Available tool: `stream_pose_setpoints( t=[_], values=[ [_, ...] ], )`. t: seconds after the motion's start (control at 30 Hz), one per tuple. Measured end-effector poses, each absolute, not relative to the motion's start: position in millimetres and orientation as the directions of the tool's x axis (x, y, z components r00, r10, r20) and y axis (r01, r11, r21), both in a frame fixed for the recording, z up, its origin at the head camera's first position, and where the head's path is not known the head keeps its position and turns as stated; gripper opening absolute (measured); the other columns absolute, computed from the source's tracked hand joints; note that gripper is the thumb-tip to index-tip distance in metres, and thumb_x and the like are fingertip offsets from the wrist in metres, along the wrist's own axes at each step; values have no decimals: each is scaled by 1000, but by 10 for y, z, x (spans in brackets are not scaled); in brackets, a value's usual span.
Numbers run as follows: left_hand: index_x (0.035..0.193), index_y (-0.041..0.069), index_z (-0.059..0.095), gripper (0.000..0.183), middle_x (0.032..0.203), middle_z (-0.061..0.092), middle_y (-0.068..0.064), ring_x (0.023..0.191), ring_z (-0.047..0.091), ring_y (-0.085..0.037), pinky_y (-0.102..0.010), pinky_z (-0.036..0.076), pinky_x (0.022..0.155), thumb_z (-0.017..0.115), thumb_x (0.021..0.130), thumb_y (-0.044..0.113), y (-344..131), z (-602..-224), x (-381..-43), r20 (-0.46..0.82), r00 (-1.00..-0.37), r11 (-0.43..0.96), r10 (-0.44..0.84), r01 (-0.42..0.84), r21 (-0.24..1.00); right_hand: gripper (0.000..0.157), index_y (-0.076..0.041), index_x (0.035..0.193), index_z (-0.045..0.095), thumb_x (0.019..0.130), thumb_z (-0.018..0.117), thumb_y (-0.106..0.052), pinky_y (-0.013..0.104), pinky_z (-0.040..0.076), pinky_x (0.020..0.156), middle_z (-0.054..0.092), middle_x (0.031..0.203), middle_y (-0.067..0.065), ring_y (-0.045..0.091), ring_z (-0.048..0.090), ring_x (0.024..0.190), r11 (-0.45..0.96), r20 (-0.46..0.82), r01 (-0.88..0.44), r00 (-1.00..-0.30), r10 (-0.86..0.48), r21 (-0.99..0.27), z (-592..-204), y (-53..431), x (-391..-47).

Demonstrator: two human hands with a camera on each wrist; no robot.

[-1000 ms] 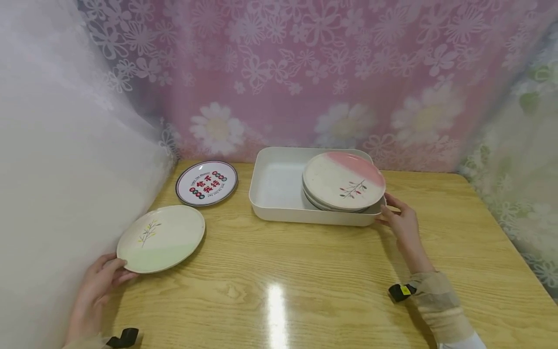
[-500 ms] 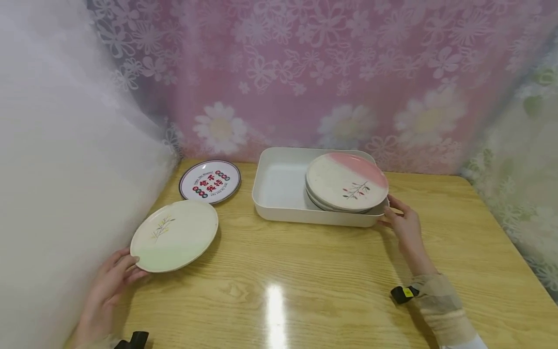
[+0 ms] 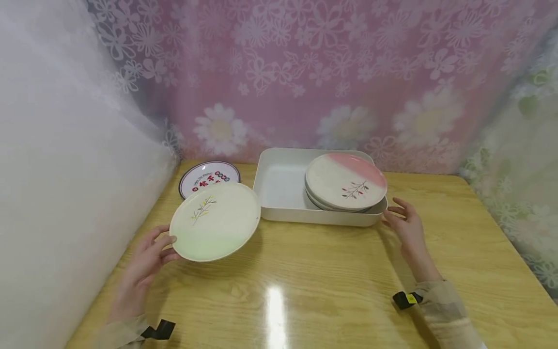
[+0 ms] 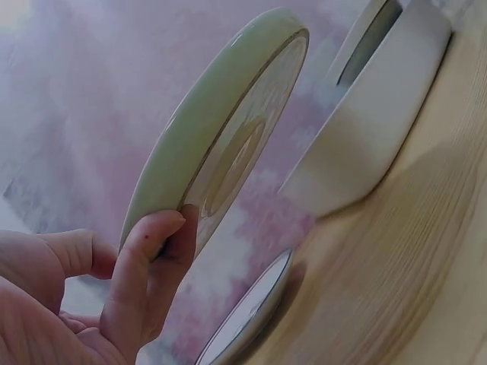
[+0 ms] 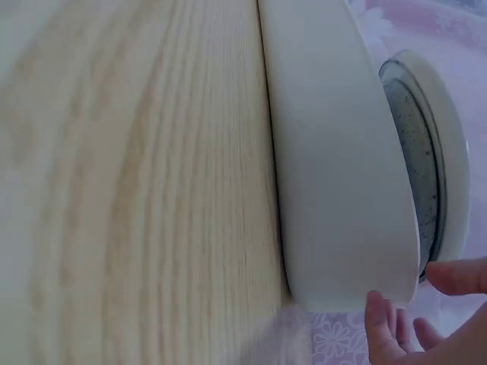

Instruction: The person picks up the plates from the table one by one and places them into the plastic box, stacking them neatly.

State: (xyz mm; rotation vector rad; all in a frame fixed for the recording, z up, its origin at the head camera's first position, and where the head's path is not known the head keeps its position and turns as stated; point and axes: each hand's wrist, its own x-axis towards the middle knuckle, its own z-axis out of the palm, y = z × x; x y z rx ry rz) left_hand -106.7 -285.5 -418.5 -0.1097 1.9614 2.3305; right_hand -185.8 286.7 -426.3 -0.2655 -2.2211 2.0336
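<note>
In the head view my left hand (image 3: pixel 146 259) pinches the left rim of a cream and pale green plate (image 3: pixel 218 223) with a twig pattern. The plate is raised over the table and tilted, its far edge overlapping the tray's left side. The left wrist view shows the thumb on one face and fingers under the plate's rim (image 4: pixel 202 129). A white rectangular tray (image 3: pixel 279 213) holds a small stack of plates in its right part, topped by a pink and cream plate (image 3: pixel 331 182). My right hand (image 3: pixel 407 225) is at the tray's front right corner, fingers spread and relaxed.
A white plate with red lettering (image 3: pixel 205 175) lies at the back left, partly covered by the held plate. The wooden table (image 3: pixel 331 281) meets a pink flowered curtain (image 3: pixel 279 87) behind and a white curtain (image 3: pixel 78 145) on the left.
My left hand has carried the green plate rightward and up, closer to the tray, now over part of the lettered plate. The right hand's fingers have loosened slightly at the tray corner.
</note>
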Motion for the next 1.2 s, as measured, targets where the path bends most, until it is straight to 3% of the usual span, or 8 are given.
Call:
stream_pose_setpoints(
  t=[0.17,0.3,0.5,0.7,0.97,1.2],
  values=[
    [136,-4,38,34,84,71,0,72,73,-10,-21,60,65,49,106,8,-2526,-4123,-1199,-205,-976,-85,80,-211,974,12,-10,112,58,104,59,-18,19,59,70,60,91,-6,5,60,80,-10,-6,4,-973,231,-1000,-4220,2805,-1730],
    [140,-7,35,40,83,73,0,69,72,-10,-22,61,65,49,105,6,-2289,-4167,-1251,-216,-965,-68,152,-228,971,28,-6,104,64,107,53,-31,25,60,63,61,82,-4,8,61,72,107,23,-12,-995,99,-994,-4178,2700,-1585],
    [137,-11,36,38,86,75,-1,72,74,-13,-24,61,65,48,103,2,-1981,-4264,-1313,-152,-940,-75,304,-183,980,52,10,120,62,110,41,-37,36,62,62,65,90,6,16,66,71,263,-51,13,-989,-139,-965,-4129,2462,-1393],
    [136,-10,39,39,89,75,-3,70,73,-13,-24,60,61,50,100,3,-1718,-4330,-1328,-165,-910,-60,380,-202,977,57,15,141,46,111,40,-33,42,63,74,68,112,23,24,73,85,221,-157,76,-915,-372,-972,-4169,2201,-1279],
    [138,-8,41,41,92,75,-7,69,72,-15,-25,60,61,52,100,3,-1581,-4404,-1308,-180,-892,-9,415,-202,979,63,23,148,23,107,50,-16,38,63,76,71,110,22,20,75,81,137,-212,166,-854,-475,-976,-4232,2130,-1167],
    [137,-7,43,41,88,73,-7,66,70,-13,-24,59,58,53,99,4,-1604,-4410,-1323,-214,-888,48,407,-213,976,72,21,151,11,104,56,-10,41,62,82,64,126,27,21,74,92,72,-247,247,-814,-525,-966,-4283,2138,-1123]
  ],
)
